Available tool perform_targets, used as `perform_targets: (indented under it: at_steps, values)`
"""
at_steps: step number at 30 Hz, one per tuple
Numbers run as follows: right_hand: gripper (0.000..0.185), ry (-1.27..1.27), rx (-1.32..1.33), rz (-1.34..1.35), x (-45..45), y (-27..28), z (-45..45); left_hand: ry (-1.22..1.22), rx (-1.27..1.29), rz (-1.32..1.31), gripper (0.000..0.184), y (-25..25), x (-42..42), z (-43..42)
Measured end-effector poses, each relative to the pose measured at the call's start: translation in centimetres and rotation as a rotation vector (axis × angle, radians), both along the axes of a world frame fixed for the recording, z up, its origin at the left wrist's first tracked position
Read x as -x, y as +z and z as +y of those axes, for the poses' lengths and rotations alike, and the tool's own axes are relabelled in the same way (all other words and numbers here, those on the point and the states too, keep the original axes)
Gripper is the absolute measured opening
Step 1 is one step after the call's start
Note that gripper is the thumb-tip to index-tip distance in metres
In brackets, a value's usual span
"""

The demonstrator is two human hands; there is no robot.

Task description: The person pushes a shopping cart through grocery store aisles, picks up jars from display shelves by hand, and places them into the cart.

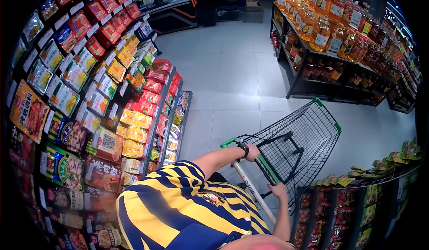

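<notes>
A wire shopping cart (308, 136) with green trim stands before me, angled to the right, and no goods show in its basket. My left hand (252, 152), with a dark watch (243, 148) at the wrist, is closed on the left part of the cart's near end. On the right, my right hand (279, 190) has its fingers curled at the basket's rear rim, partly hidden. A pale printed bar (250, 186) of the cart runs between my body and both hands, passing under my left forearm.
Shelves of packaged foods (107, 143) line the left side. Large oil bottles (319, 31) crowd a dark rack (308, 62) at the far right. Packets hang on a low shelf (344, 210) at the near right. Tiled floor (223, 89) leads to a dark counter (174, 15).
</notes>
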State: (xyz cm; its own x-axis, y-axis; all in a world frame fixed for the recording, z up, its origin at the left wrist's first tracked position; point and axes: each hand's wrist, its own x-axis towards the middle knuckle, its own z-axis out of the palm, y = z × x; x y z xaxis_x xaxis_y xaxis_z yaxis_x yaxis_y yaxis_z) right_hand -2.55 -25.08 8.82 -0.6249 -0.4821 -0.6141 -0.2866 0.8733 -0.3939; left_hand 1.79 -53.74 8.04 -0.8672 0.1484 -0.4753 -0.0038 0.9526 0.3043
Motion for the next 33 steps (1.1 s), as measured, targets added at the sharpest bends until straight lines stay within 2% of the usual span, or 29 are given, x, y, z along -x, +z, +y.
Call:
perform_targets:
  at_steps: [9, 11, 14, 17, 19, 20, 25, 26, 33]
  values:
    - [0.050, -0.099, 0.024, 0.042, 3.6, 0.8, -2.3, -0.132, 0.010, 0.055, 0.019, -1.3, 6.7, -2.5]
    - [0.053, -0.113, -0.023, 0.031, 4.9, -1.3, -2.4, -0.168, -0.016, 0.099, 0.019, -2.0, 8.2, -3.2]
    - [0.049, -0.147, -0.072, 0.112, 5.2, 1.0, -4.3, -0.231, -0.045, 0.093, 0.018, -1.7, 10.9, -4.2]
    - [0.040, -0.205, -0.083, 0.304, 5.5, 1.5, -6.4, -0.271, -0.044, 0.092, 0.017, -0.6, 13.4, -5.4]
    - [0.033, -0.266, -0.194, 0.578, 5.2, 1.1, -7.8, -0.261, -0.066, 0.099, 0.016, -0.6, 15.0, -6.1]
    - [0.031, -0.246, -0.230, 0.615, 5.3, 1.1, -8.5, -0.275, -0.077, 0.128, 0.015, -0.7, 15.8, -6.4]
    - [0.032, -0.252, -0.252, 0.714, 6.8, 0.6, -11.1, -0.318, -0.135, 0.182, 0.016, -2.7, 20.1, -8.3]
    - [0.032, -0.243, -0.257, 0.744, 7.3, 0.5, -11.5, -0.339, -0.084, 0.131, 0.018, -2.8, 21.1, -8.4]
    - [0.031, -0.307, -0.250, 0.828, 8.9, 0.6, -14.5, -0.488, -0.074, 0.142, 0.017, -1.7, 25.2, -10.5]
